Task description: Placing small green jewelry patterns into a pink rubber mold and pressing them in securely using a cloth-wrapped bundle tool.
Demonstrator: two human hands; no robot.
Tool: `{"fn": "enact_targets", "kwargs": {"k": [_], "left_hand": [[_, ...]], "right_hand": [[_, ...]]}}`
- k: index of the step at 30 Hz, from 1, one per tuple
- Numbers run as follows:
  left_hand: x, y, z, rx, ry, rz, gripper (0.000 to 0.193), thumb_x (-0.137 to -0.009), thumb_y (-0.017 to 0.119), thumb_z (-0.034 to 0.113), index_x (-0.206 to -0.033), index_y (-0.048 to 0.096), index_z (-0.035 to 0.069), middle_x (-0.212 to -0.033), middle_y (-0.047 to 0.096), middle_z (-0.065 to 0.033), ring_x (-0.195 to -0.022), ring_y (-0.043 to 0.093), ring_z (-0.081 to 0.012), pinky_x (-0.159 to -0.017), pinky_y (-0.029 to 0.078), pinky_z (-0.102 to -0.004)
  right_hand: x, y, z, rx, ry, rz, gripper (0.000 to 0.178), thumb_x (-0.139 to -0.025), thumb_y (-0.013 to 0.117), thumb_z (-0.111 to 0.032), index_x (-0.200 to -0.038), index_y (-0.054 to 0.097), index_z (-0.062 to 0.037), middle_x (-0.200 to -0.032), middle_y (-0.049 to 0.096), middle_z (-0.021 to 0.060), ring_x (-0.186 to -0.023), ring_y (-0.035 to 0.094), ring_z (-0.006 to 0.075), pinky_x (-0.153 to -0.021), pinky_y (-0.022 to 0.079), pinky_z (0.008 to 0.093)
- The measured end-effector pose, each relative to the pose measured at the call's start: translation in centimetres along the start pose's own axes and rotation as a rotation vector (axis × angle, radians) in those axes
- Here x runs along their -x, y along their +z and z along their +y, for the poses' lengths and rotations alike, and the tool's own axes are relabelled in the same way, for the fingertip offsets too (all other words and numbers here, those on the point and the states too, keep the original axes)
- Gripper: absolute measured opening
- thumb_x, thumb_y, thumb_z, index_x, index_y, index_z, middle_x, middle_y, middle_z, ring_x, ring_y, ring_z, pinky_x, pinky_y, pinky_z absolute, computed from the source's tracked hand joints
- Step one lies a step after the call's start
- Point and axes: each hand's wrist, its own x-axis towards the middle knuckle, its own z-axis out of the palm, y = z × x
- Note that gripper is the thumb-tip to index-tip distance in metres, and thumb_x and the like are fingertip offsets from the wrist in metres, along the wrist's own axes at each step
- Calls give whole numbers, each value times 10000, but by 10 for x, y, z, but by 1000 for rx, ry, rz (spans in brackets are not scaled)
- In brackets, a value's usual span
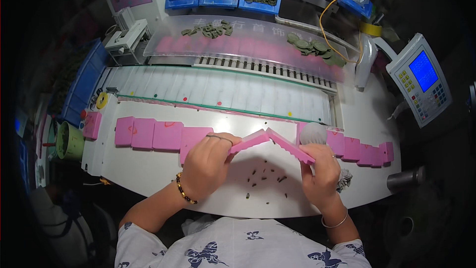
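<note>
- Hands apart from each other, each clamped on one slab; clock below centred on slabs.
- Left hand [208, 161], 8 o'clock: grips flat pink left slab [250, 142] by its outer end.
- Right hand [321, 172], 4 o'clock: grips flat pink right slab [292, 148], underside edge scalloped.
- Slabs: held in front of the person, tilted, inner ends raised into a peak; can't tell whether they touch.
- Small dark loose pieces [279, 179]: scattered on white tabletop [223, 201], 6 o'clock.
- Row of square pink blocks [167, 135]: 9 o'clock; second pink row [352, 149]: 3 o'clock.
- Round greyish-white pad [313, 132]: 3 o'clock, just beyond right fingers.
- Long white ribbed panel [218, 92]: 11 o'clock, coloured dots along near edge.
- Translucent plastic sheet [263, 44]: 12 o'clock, bearing green flat pieces [313, 47].
- Blue plastic bins [216, 1]: 11 o'clock, far back.
- White keypad unit [415, 101], blue screen: 2 o'clock.
</note>
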Motion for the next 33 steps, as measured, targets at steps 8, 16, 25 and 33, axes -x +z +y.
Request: {"fn": "enact_targets", "kwargs": {"k": [8,16,25,33], "left_hand": [[8,19,-5,90,-204,-254,128,-909,597,93,-966,529,1,-834,586,-172,-725,600,-346,-631,480,-422],[3,33,16,1245,-808,-97,260,-1015,446,95,-1223,531,-36,-1110,642,-111,-964,648,-161,-852,530,-302],[-3,17,13,1690,-676,-199,377,-990,361,105,-1289,503,-77,-1231,605,-153,-1132,598,-211,-983,479,-361],[-6,8,11,1077,-700,-214,421,-871,728,113,-1226,549,-26,-1173,626,-101,-1101,596,-178,-941,473,-321]], "right_hand": [[21,27,-1,-87,162,-212,274,-772,665,25,-1027,569,5,-921,587,190,-823,591,392,-726,480,456],[-12,21,-40,-84,-34,-56,522,-799,769,-194,-1266,594,-41,-1144,618,127,-1081,604,315,-915,486,425],[-19,21,-28,101,-245,-33,510,-794,733,-185,-1275,618,-61,-1239,641,101,-1154,605,309,-954,483,447],[-23,7,-22,-306,22,-45,413,-817,747,-116,-1199,638,-1,-1100,692,169,-979,683,326,-832,538,384]]}}
